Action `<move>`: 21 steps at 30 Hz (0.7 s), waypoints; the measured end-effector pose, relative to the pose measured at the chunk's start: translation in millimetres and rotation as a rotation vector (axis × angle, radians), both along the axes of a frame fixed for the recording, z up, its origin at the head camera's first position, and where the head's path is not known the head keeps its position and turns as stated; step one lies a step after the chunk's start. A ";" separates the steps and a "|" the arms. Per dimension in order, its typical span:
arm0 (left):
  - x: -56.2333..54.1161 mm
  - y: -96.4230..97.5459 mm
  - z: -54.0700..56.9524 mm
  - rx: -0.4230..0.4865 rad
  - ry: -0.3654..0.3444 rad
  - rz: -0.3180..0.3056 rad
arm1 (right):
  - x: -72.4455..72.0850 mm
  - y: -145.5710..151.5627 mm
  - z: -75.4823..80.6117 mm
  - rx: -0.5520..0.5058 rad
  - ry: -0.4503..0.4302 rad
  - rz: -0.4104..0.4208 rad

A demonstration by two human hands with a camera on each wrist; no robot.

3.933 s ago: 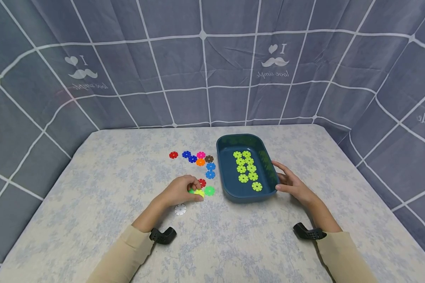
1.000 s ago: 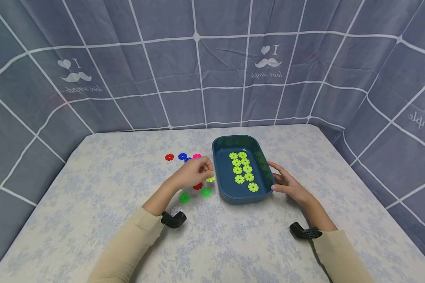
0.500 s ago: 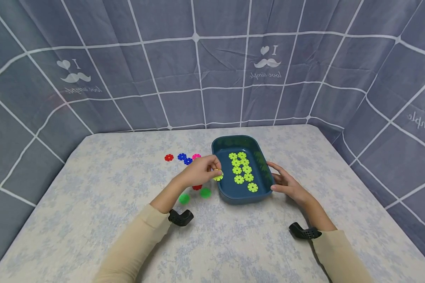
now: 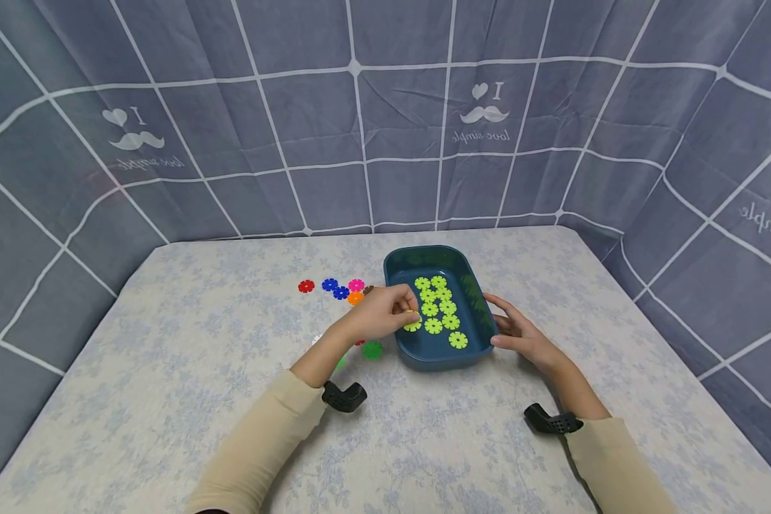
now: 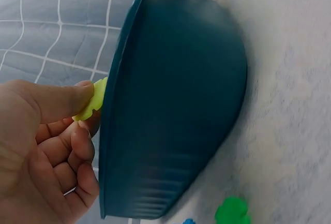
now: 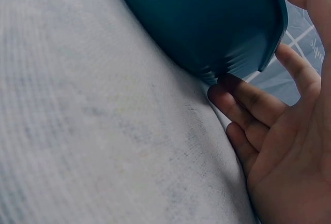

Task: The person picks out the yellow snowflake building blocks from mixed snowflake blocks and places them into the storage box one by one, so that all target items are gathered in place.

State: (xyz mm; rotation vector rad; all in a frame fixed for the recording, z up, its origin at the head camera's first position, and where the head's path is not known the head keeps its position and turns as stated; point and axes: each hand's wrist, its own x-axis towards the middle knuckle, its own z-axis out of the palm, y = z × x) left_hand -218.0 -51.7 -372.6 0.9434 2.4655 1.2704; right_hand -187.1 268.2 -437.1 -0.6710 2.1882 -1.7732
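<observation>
My left hand [image 4: 384, 312] pinches a yellow-green snowflake building disc [image 4: 413, 325] between thumb and fingers, over the left side of a dark teal plastic bin [image 4: 424, 348]. In the left wrist view the pinched disc [image 5: 93, 101] is at the bin's rim, and the other fingers curl loosely below it. Several yellow-green discs [image 4: 458, 340] lie flat inside the bin, roughly in two columns. At the bin's right side, my right hand [image 4: 525, 337] touches the wall with relaxed, spread fingers. Its fingertips rest against the outer wall [image 6: 207, 22] in the right wrist view.
Left of the bin, loose discs lie on the patterned tablecloth [image 4: 186, 357]: red [image 4: 306, 286], blue [image 4: 341, 293], pink [image 4: 356, 285], orange [image 4: 355, 298], green [image 4: 373, 350] and others partly hidden by my left arm. A grey-blue checked curtain [image 4: 270, 143] surrounds the table.
My left hand took the yellow-green disc from among the loose discs and carried it right, past the bin's left rim. My right hand stays at the bin's side; the head view shifted slightly.
</observation>
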 end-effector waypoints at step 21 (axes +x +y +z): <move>6.3 37.9 -3.1 -0.163 0.095 -0.026 | 0.0 -0.3 0.5 -0.003 0.008 0.005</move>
